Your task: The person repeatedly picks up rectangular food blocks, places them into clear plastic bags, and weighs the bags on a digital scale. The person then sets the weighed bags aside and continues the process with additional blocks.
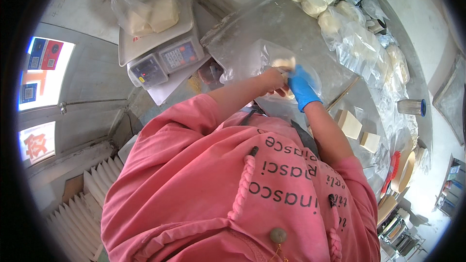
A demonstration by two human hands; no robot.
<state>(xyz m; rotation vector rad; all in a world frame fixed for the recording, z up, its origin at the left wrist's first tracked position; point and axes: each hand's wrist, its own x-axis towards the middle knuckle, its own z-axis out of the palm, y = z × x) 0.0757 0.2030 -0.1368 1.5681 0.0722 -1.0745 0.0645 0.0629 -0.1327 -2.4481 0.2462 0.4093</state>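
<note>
Bag [268, 52], clear plastic, lies on the tabletop [247, 24] under the curled left hand [274, 81] and blue-gloved right hand [302, 87]; their grip I can't tell.

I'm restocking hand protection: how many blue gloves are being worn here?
1: the blue glove on the right hand, by the clear plastic bag. The left hand is bare. No other worn glove shows.

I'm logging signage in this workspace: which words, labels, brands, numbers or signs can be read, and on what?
Wording left uncopied; text stands here:
Pink hoodie: legible black lettering, upside down.
Digital scale: markings too small to read.
Blue and red stickers: print too small.
Lower glass pane: large red character.
</note>
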